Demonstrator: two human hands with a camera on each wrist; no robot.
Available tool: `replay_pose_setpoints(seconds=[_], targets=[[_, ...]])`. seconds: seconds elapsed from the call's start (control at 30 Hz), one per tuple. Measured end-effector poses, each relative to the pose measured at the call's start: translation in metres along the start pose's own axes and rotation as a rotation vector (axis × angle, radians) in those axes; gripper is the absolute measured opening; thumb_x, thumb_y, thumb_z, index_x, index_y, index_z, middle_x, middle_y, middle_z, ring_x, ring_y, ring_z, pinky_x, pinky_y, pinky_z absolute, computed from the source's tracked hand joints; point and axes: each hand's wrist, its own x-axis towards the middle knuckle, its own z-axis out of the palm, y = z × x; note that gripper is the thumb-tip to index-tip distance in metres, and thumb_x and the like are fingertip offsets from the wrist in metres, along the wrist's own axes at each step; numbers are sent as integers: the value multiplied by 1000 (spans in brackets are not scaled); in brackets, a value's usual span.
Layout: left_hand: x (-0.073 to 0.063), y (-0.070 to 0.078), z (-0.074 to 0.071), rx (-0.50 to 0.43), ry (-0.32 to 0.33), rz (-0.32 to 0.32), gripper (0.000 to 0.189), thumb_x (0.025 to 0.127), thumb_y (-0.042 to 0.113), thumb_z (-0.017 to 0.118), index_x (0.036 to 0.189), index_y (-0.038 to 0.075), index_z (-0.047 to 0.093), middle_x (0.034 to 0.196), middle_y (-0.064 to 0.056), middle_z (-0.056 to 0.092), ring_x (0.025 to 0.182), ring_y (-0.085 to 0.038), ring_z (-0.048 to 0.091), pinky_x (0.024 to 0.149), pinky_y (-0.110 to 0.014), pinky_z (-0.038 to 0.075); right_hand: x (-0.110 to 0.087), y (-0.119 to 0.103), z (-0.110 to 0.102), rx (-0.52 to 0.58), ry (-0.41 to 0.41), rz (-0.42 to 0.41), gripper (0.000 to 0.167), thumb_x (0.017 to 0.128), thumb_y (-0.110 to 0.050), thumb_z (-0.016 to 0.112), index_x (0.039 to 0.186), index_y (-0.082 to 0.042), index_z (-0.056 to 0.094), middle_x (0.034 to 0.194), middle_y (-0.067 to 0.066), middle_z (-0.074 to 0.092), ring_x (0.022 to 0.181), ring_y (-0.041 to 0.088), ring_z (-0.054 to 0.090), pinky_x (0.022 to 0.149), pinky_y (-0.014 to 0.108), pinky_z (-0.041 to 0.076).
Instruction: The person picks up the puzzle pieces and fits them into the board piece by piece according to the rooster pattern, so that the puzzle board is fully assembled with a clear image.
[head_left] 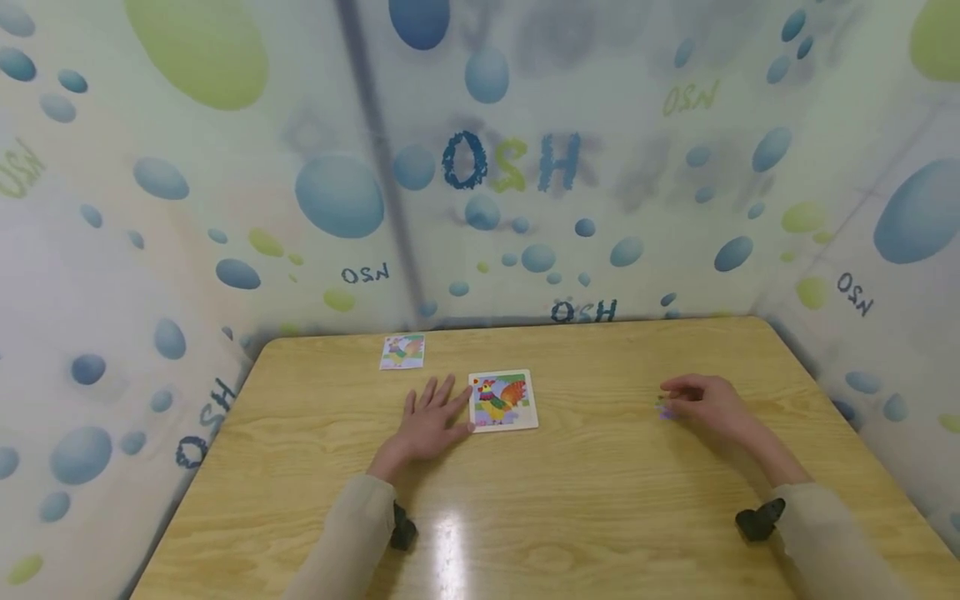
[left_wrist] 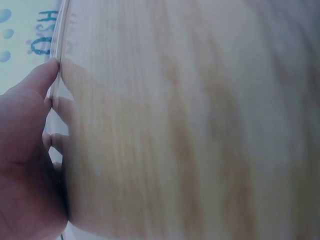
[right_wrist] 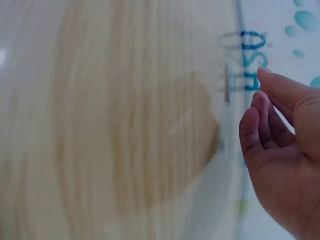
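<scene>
A square jigsaw puzzle [head_left: 504,400] of a rooster, in a pale frame, lies flat near the middle of the wooden table. My left hand [head_left: 431,425] rests beside it with fingers spread, index finger and thumb right at its left edge. Its thumb [left_wrist: 42,76] and some fingertips also appear in the left wrist view. Over on the right, my right hand [head_left: 708,406] hovers above small puzzle pieces [head_left: 664,410], partly covered by the fingers. In the right wrist view its bent fingers [right_wrist: 251,122] show no piece between them, and a thin piece [right_wrist: 228,86] lies apart from them.
A picture card [head_left: 402,352] with the same rooster lies behind the left hand. The wooden table [head_left: 585,517] reaches back to a wall [head_left: 637,192] printed with blue and green drops, with more printed walls at both sides.
</scene>
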Motion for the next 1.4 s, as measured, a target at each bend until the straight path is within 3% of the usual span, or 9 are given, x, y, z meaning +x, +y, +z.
replay_pose_setpoints(seconds=[0.13, 0.33, 0.63, 0.8, 1.07, 1.4], targets=[[-2, 3, -4, 11, 2, -4, 66, 106, 45, 52, 162, 16, 33, 170, -18, 10, 155, -44, -1, 116, -69, -4, -2, 9, -5, -47, -18, 3, 34, 95, -14, 75, 123, 4, 70, 105, 10, 73, 90, 16, 64, 75, 25, 53], [0, -2, 1, 0, 7, 7, 67, 105, 45, 52, 163, 16, 31, 170, -18, 8, 155, -44, -2, 116, -69, -5, -2, 10, -6, 5, -93, -12, 43, 95, -17, 75, 131, 6, 66, 112, 13, 70, 88, 16, 58, 72, 26, 50], [-2, 1, 0, -1, 6, 12, 66, 106, 42, 53, 162, 15, 32, 170, -20, 10, 155, -45, -1, 116, -69, -5, 2, 17, -7, 8, -137, -62, 36, 96, -11, 72, 128, 5, 68, 112, 12, 68, 84, 9, 53, 71, 26, 48], [-1, 1, -1, 25, -6, -1, 66, 106, 44, 51, 163, 16, 31, 170, -18, 10, 155, -44, -1, 117, -69, -3, 3, 17, -7, 17, -144, -64, 34, 95, -10, 73, 125, 5, 70, 105, 8, 65, 79, 11, 49, 67, 26, 45], [-1, 1, -1, 28, -13, -3, 66, 106, 45, 51, 163, 18, 31, 170, -17, 9, 155, -42, -2, 117, -69, -4, 4, 16, -3, 56, -148, -36, 35, 93, -9, 76, 122, 7, 67, 108, 11, 66, 80, 12, 47, 68, 26, 43], [-1, 0, -1, 10, 0, 8, 67, 106, 45, 51, 163, 15, 31, 170, -19, 10, 155, -44, -1, 116, -69, -4, 9, 3, 3, 76, -112, 0, 29, 90, -8, 79, 108, 3, 59, 98, 9, 65, 86, 17, 59, 73, 28, 50]])
